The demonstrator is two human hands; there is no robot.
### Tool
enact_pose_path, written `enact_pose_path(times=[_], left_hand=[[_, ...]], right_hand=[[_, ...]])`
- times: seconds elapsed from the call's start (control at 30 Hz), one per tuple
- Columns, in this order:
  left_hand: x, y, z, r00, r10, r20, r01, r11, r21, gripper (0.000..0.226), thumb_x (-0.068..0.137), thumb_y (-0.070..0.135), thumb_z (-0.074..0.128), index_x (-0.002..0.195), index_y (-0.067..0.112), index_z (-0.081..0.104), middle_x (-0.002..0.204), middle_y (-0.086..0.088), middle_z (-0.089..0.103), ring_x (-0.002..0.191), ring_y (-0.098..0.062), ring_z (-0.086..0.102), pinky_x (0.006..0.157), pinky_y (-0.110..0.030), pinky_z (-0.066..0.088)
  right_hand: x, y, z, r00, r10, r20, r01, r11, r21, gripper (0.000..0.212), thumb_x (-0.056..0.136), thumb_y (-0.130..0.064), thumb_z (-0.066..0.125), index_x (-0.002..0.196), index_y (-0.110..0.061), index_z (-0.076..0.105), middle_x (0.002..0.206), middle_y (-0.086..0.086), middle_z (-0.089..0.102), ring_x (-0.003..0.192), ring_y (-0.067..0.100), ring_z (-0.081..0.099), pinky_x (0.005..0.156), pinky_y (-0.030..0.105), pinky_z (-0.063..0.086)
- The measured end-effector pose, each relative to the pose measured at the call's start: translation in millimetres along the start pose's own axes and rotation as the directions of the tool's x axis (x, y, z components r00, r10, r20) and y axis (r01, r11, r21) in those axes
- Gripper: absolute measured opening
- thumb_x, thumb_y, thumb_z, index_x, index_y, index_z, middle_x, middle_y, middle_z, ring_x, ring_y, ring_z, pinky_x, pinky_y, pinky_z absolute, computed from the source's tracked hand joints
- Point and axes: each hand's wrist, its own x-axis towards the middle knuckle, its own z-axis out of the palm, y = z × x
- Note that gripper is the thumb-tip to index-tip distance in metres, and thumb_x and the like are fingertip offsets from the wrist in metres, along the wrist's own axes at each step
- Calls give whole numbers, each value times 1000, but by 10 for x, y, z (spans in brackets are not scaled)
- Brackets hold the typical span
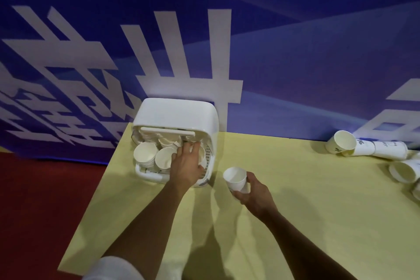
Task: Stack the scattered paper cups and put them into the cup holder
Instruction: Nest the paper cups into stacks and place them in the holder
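Your left hand (185, 163) sits in the cup holder (175, 116), hiding its right stack (203, 155), grip unclear | your right hand (252, 191) clasps one paper cup (235, 178) beside it | loose cups (341, 143) run off-frame right.

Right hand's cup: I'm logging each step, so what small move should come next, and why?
Probably carry the paper cup in the right hand across to the cup holder and nest it into the stack that the left hand grips there: the cup hangs just beside the holder, apart from any stack.
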Motion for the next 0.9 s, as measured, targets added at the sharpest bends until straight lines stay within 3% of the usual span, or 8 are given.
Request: enact_pose_path(times=[0.23,0.4,0.53,0.67,0.8,0.9], left_hand=[[22,-20,158,994,84,74,-97,977,191,85,78,30,73,146,24,21,137,0,51,126,-21,51,99,-41,26],[37,-21,186,989,113,97,-134,958,253,73,81,31,74,138,23,29,133,4,52,123,-17,52,103,-43,22],[83,-25,230,987,134,91,-152,960,236,77,80,30,73,142,25,28,137,3,49,129,-18,46,105,-43,25],[78,-65,216,981,171,95,-180,979,93,77,81,31,68,147,26,29,142,2,44,133,-21,41,107,-40,29],[-40,-40,75,968,244,59,-221,940,-258,69,80,34,68,143,26,41,142,6,48,128,-20,46,105,-36,41],[-190,40,-15,968,212,133,-116,851,-512,73,77,38,74,142,31,40,141,11,47,118,-13,53,98,-32,46]], right_hand=[[-39,26,101,1000,14,-20,-15,1000,-28,62,79,-46,75,131,-28,47,121,-10,63,106,20,61,85,32,49],[-69,121,64,999,48,-20,-49,997,-53,62,79,-47,73,132,-28,46,118,-11,63,102,19,62,83,33,50],[-16,90,34,999,31,-34,-33,999,-41,61,80,-47,73,130,-27,46,119,-9,64,99,19,62,82,33,50],[55,-19,39,999,-20,-46,18,999,-50,62,80,-45,74,132,-25,45,122,-6,64,106,22,61,82,32,48],[54,-149,93,995,-83,-51,82,996,-31,60,82,-45,72,132,-24,45,120,-4,64,106,23,60,81,33,49],[21,-243,189,989,-129,-72,129,992,-13,60,82,-52,69,132,-29,45,116,-6,65,104,20,61,81,35,51]])
